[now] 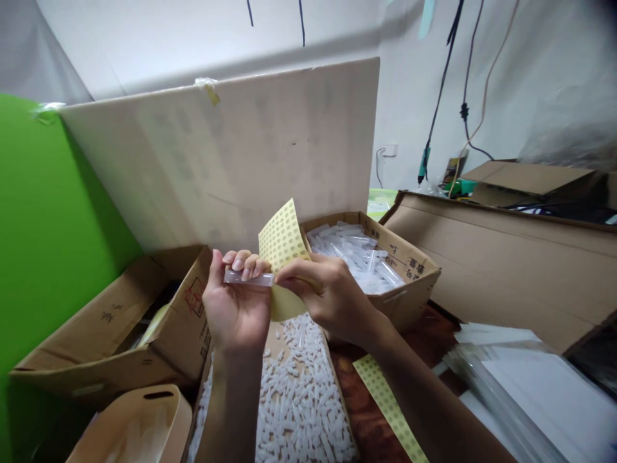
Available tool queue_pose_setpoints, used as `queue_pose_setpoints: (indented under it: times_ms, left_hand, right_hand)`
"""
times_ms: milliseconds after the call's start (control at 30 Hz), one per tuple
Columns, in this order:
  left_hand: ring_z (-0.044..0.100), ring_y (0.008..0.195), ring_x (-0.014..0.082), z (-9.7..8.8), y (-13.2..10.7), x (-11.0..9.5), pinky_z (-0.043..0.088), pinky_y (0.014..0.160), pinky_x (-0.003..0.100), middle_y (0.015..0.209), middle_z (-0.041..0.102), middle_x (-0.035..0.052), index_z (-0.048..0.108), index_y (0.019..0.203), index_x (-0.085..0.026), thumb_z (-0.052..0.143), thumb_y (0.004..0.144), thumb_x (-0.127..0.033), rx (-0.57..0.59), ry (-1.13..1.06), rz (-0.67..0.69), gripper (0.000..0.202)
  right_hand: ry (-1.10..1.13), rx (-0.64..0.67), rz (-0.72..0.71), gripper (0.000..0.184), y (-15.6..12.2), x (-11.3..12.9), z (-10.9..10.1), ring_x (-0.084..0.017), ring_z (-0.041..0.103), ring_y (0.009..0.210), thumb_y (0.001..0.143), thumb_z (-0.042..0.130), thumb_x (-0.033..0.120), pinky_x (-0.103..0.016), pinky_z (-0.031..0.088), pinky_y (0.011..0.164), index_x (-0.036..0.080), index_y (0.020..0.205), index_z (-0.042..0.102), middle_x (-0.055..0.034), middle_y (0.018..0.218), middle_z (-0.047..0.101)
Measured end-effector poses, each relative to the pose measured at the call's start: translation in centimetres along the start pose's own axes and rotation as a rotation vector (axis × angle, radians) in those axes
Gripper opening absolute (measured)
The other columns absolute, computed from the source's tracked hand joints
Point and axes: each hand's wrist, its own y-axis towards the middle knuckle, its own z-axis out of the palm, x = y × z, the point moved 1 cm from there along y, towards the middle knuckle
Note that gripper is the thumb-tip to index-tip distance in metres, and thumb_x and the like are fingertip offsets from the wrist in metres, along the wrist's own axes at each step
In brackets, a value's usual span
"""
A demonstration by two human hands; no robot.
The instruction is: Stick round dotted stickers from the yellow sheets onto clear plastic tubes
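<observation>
My left hand (238, 308) is closed around a clear plastic tube (248, 278), which lies level across the fingers. At the tube's right end, my right hand (325, 289) pinches a yellow sheet of small round stickers (282, 235). The sheet stands bent upright between the two hands, and its lower part hangs behind the fingers. Whether a single sticker is between the right fingertips is too small to tell. Below both hands, a shallow cardboard tray (274, 341) holds many small white plastic pieces (301, 399).
Behind my right hand stands a cardboard box (405, 292) full of clear tubes (357, 257). Another open box (178, 347) is at left, above a beige bin (180, 411). A second sticker sheet (385, 399) lies under my right forearm. White sheets in plastic (540, 386) are stacked at right.
</observation>
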Motion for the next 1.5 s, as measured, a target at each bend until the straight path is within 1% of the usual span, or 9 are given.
queue_pose_setpoints:
  times_ms: [133,267,467,767,900,1100,1200,1367,1500]
  left_hand:
    - [0.045,0.05,0.0068,0.2,0.0,0.3,0.045,0.055,0.018,0.061,0.043,-0.0038,0.044,0.069,-0.018,0.029,0.11,-0.032,-0.077,-0.063,-0.02,0.045]
    - [0.045,0.051,0.0071,0.2,0.0,0.6,0.046,0.056,0.019,0.061,0.044,-0.0032,0.045,0.069,-0.018,0.03,0.11,-0.032,-0.07,-0.046,-0.02,0.045]
    - [0.044,0.049,0.0065,0.4,-0.1,0.7,0.043,0.053,0.02,0.06,0.045,-0.0041,0.044,0.069,-0.018,0.03,0.11,-0.034,-0.179,-0.154,-0.026,0.046]
    - [0.044,0.05,0.0069,0.4,-0.2,0.8,0.044,0.054,0.02,0.06,0.046,-0.0038,0.044,0.07,-0.017,0.03,0.11,-0.033,-0.167,-0.18,-0.011,0.045]
    - [0.044,0.05,0.0068,0.3,-0.3,0.8,0.044,0.054,0.02,0.06,0.046,-0.0037,0.043,0.07,-0.017,0.03,0.11,-0.033,-0.173,-0.181,0.005,0.045]
    - [0.043,0.05,0.0069,0.4,-0.3,0.7,0.043,0.053,0.019,0.059,0.046,-0.0035,0.044,0.069,-0.017,0.029,0.11,-0.034,-0.136,-0.197,0.007,0.046]
    - [0.044,0.05,0.0071,0.4,-0.3,0.9,0.043,0.053,0.019,0.06,0.046,-0.0032,0.044,0.07,-0.017,0.029,0.11,-0.034,-0.119,-0.196,-0.012,0.046]
    - [0.045,0.052,0.0074,0.4,-0.3,1.1,0.044,0.054,0.02,0.061,0.048,-0.0025,0.043,0.07,-0.018,0.027,0.11,-0.035,-0.085,-0.206,-0.051,0.046]
    - [0.045,0.051,0.008,0.6,-0.5,1.1,0.044,0.054,0.02,0.061,0.047,-0.0027,0.042,0.071,-0.019,0.027,0.11,-0.035,-0.086,-0.24,-0.077,0.045]
  right_hand:
    - [-0.061,-0.015,0.013,0.015,0.0,-0.1,-0.1,-0.013,0.06,0.07,0.094,0.062,0.014,-0.026,0.046,0.069,0.021,0.087,0.073,0.0001,0.079,0.07]
    - [-0.1,-0.026,-0.003,0.012,0.0,0.0,-0.1,-0.013,0.06,0.069,0.094,0.064,0.015,-0.026,0.045,0.07,0.021,0.086,0.071,0.001,0.077,0.07]
    - [-0.178,-0.018,-0.034,0.012,-0.1,0.1,0.3,-0.015,0.059,0.071,0.094,0.062,0.013,-0.027,0.043,0.071,0.018,0.088,0.071,-0.001,0.077,0.07]
    - [-0.271,-0.01,-0.083,0.01,-0.2,0.0,0.4,-0.018,0.062,0.076,0.094,0.061,0.014,-0.029,0.043,0.076,0.015,0.09,0.071,-0.0035,0.081,0.072]
    - [-0.263,-0.036,-0.074,0.008,-0.2,0.2,0.5,-0.016,0.061,0.071,0.092,0.065,0.015,-0.028,0.044,0.073,0.015,0.088,0.071,-0.0021,0.077,0.071]
    - [-0.155,-0.016,-0.001,0.004,-0.1,0.1,0.3,-0.015,0.064,0.073,0.09,0.069,0.017,-0.026,0.046,0.072,0.016,0.088,0.072,-0.0012,0.081,0.075]
    - [-0.101,-0.013,0.005,0.002,0.0,0.0,0.0,-0.014,0.067,0.074,0.089,0.072,0.017,-0.026,0.047,0.073,0.017,0.087,0.072,-0.0004,0.083,0.076]
    - [-0.014,-0.007,0.024,0.003,0.2,-0.1,-0.7,-0.013,0.07,0.079,0.087,0.074,0.014,-0.025,0.049,0.076,0.015,0.086,0.073,-0.0014,0.086,0.077]
    - [0.017,-0.006,0.06,0.005,0.3,-0.1,-1.3,-0.014,0.071,0.08,0.085,0.078,0.016,-0.025,0.05,0.076,0.015,0.085,0.073,-0.0014,0.087,0.077]
